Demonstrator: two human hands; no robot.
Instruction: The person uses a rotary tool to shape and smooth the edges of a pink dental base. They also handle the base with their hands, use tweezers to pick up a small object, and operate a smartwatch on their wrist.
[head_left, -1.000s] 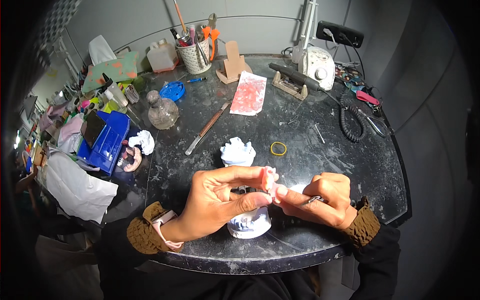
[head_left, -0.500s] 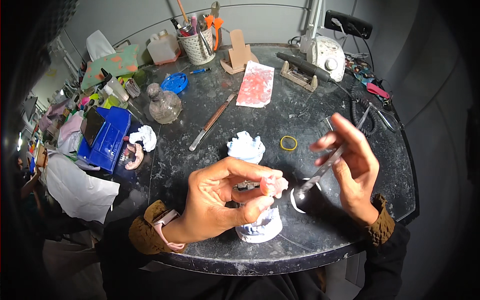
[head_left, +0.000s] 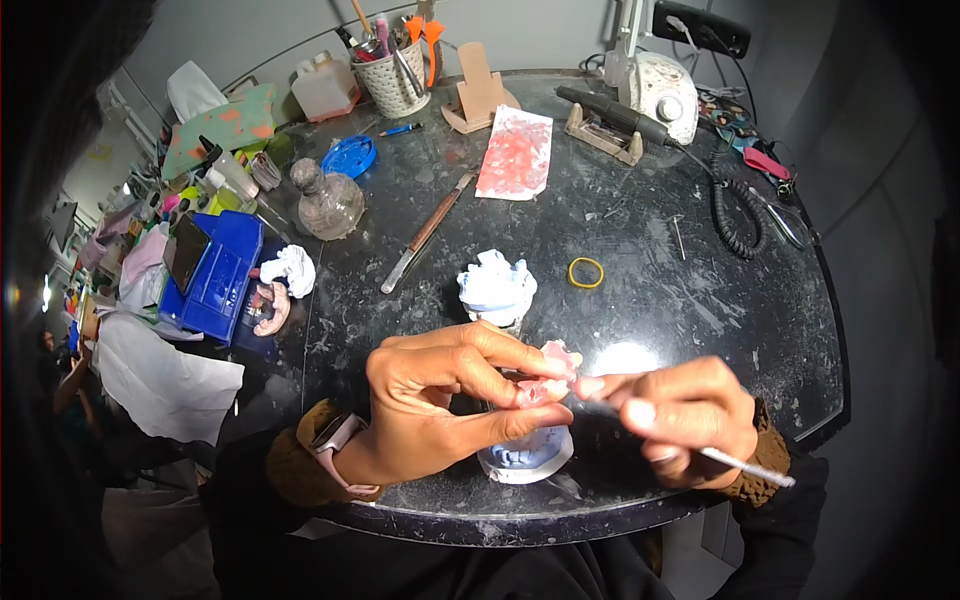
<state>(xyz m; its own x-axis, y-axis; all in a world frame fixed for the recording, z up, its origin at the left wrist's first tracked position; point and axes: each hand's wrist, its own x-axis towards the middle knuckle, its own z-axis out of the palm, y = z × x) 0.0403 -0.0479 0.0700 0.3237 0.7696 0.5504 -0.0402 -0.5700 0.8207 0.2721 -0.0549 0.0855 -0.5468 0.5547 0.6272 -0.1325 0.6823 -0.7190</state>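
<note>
My left hand [head_left: 430, 395] pinches a small pink partial denture [head_left: 560, 358] with pale tooth-like edges between thumb and fingers. Close on its right, my right hand [head_left: 700, 415] is closed round a thin metal carving tool [head_left: 748, 468], whose back end sticks out to the lower right. The tool's working end is blurred near the denture, and I cannot tell if they touch. A plaster dental model [head_left: 525, 460] stands below my left hand, partly hidden by it. Just beyond the hand sits another white plaster model [head_left: 497, 288].
A yellow rubber band [head_left: 586, 272], a wooden-handled wax knife [head_left: 430, 230] and a pink-smeared sheet [head_left: 515, 153] lie on the dark bench. Leftward are a glass burner [head_left: 330, 203] and a blue box [head_left: 225, 270]. A handpiece [head_left: 612, 116] rests on its stand at the back right.
My right hand has swung down and left to the denture, turning the tool so its back end points lower right. My left hand still holds the denture, now tilted differently.
</note>
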